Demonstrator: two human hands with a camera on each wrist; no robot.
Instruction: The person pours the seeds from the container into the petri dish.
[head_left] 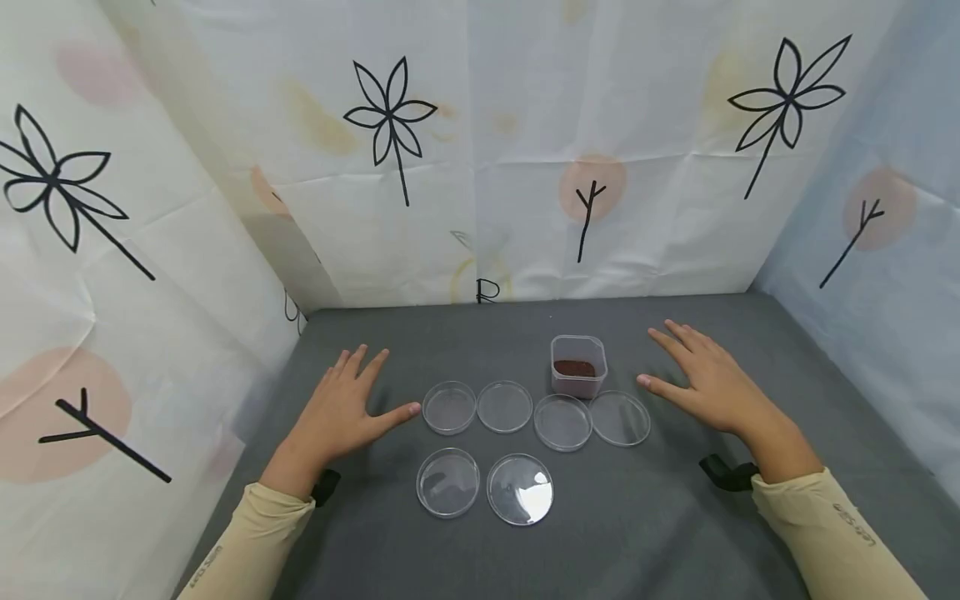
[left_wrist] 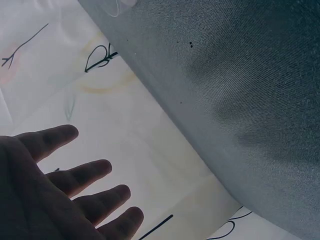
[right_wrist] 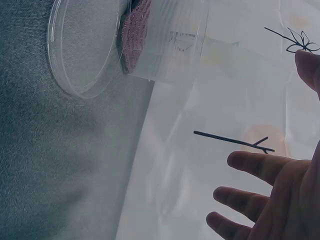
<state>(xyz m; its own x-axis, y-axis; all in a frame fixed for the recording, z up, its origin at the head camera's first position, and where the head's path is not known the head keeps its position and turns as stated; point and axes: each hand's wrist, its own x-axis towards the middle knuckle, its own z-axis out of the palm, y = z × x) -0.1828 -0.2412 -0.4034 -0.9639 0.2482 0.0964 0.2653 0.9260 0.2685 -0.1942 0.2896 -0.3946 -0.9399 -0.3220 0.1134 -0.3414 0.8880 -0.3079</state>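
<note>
My left hand [head_left: 345, 417] hovers with spread fingers at the left of the dishes, holding nothing. Its thumb tip comes right up to the rim of the leftmost clear petri dish [head_left: 449, 408] in the head view. On the other side, my right hand [head_left: 708, 379] has its fingers spread too and grips nothing. Nearest to it are a clear petri dish [head_left: 620, 418] and a clear square tub [head_left: 578, 385] with dark reddish-brown granular stuff [head_left: 574, 368] inside. In the right wrist view the same tub [right_wrist: 170, 40] stands behind a dish [right_wrist: 82, 50].
Two more petri dishes, a middle one [head_left: 505, 407] and one by the tub [head_left: 562, 423], complete the back row. In front lie a dish [head_left: 447, 483] and a round clear piece [head_left: 520, 489] with a bright reflection. Patterned cloth [head_left: 525, 125] walls the grey table [head_left: 637, 533] behind and at both sides.
</note>
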